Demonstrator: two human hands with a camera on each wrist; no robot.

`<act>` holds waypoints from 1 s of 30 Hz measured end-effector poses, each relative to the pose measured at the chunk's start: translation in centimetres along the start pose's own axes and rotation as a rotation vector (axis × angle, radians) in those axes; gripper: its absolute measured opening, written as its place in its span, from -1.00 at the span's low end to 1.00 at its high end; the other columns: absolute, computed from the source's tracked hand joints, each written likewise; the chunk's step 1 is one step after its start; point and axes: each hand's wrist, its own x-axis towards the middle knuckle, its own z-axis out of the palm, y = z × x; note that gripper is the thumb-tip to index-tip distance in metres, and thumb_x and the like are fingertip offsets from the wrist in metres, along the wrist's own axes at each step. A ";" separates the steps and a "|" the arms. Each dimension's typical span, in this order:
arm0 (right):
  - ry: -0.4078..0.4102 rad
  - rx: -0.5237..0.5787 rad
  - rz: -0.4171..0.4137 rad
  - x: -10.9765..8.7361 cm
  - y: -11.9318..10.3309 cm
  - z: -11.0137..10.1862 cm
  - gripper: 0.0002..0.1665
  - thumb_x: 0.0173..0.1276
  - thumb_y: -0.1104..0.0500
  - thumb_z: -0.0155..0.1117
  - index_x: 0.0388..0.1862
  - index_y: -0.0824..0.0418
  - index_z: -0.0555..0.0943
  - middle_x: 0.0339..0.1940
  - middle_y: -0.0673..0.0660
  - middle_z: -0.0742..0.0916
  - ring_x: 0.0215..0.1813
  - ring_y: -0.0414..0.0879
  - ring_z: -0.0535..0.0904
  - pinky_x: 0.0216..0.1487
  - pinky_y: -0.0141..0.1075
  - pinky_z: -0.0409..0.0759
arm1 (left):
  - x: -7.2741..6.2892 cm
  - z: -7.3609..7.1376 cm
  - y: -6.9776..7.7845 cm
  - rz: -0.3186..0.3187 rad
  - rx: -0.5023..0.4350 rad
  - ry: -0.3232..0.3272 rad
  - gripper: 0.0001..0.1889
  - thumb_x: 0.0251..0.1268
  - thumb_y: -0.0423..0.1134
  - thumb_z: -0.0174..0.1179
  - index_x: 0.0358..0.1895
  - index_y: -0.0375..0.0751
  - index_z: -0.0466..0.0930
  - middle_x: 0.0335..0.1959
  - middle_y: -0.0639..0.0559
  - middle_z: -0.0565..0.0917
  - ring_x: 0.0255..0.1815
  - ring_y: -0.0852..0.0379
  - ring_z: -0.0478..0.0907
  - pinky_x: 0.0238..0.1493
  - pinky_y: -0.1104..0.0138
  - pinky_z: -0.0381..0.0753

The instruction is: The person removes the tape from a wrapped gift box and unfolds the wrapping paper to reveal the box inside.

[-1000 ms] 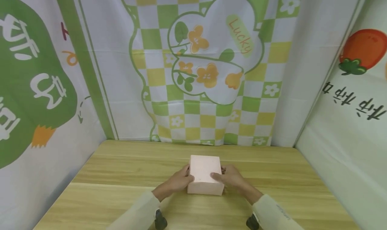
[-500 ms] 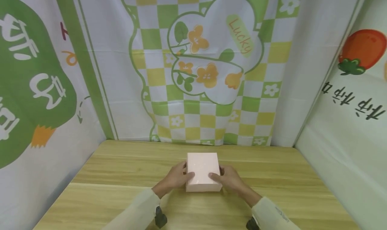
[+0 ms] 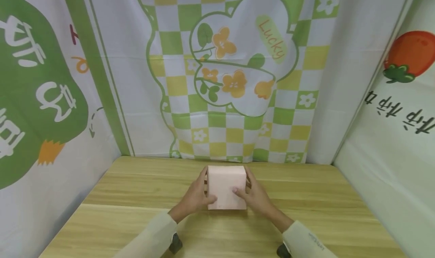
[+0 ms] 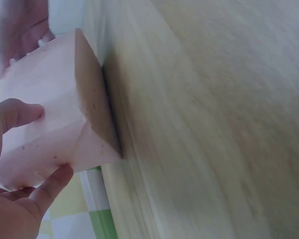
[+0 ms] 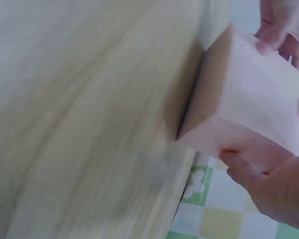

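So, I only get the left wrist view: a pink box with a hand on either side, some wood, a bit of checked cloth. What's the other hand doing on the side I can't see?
Observer: In the right wrist view, a fingertip of the right hand is against that hidden side of the pink box.
Visitor: And does the checked cloth have anything written on it?
Observer: Yes, the head view shows the word "Lucky".
Visitor: What's the person wearing on their arms?
Observer: Pale sleeves, on both arms.

box point(image 3: 224, 182): smooth, matt | tabletop point(image 3: 312, 201): wood-grained | backdrop point(image 3: 227, 80): creased cloth
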 end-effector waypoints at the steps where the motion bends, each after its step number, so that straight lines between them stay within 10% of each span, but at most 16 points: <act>1: 0.013 0.010 0.026 0.1 -0.2 -0.1 0.08 0.36 0.03 0.33 0.63 0.10 -0.11 0.59 0.35 0.16 0.48 0.38 0.24 0.31 0.05 0.50 | -0.1 0.1 -0.1 0.020 0.029 0.017 0.11 0.07 -0.40 0.40 0.56 -0.37 -0.25 0.43 -0.37 0.27 0.16 -0.25 0.56 -0.09 0.25 0.74; 7: 0.059 0.095 0.132 0.2 -1.3 -0.3 -0.13 0.51 -0.20 0.03 0.57 0.27 0.10 0.52 0.40 0.30 0.50 0.33 0.25 0.28 0.08 0.54 | -0.5 0.4 -0.2 0.095 0.084 0.057 0.07 0.14 -0.32 0.42 0.56 -0.37 -0.21 0.44 -0.38 0.24 0.21 -0.28 0.52 0.00 0.22 0.72; 15: 0.020 0.109 0.183 -0.5 -1.6 -0.5 -0.21 0.50 -0.10 0.10 0.53 0.29 0.20 0.43 0.39 0.44 0.39 0.30 0.43 0.29 0.08 0.53 | -0.2 -0.8 0.6 -0.140 -0.090 -0.011 -0.25 0.53 0.27 -0.25 0.53 -0.21 0.11 0.40 -0.34 0.40 0.37 -0.32 0.40 0.33 -0.13 0.44; 23: -0.110 0.262 0.191 -0.8 -1.1 -1.2 -0.19 0.53 -0.05 0.08 0.56 0.30 0.10 0.38 0.50 0.44 0.24 0.33 0.56 0.16 0.05 0.64 | -0.3 -1.5 0.6 -0.203 -0.285 -0.125 -0.34 0.50 0.18 -0.06 0.47 -0.15 0.22 0.34 -0.40 0.44 0.24 -0.29 0.53 -0.01 0.06 0.72; 30: -0.217 0.254 0.089 -1.0 0.2 -2.0 -0.15 0.52 0.00 0.11 0.58 0.32 0.01 0.53 0.45 0.23 0.44 0.37 0.32 0.34 0.11 0.46 | -0.8 -2.7 0.5 -0.196 -0.212 -0.242 -0.12 0.39 0.24 0.07 0.56 -0.23 -0.01 0.50 -0.38 0.19 0.40 -0.33 0.36 0.30 -0.13 0.48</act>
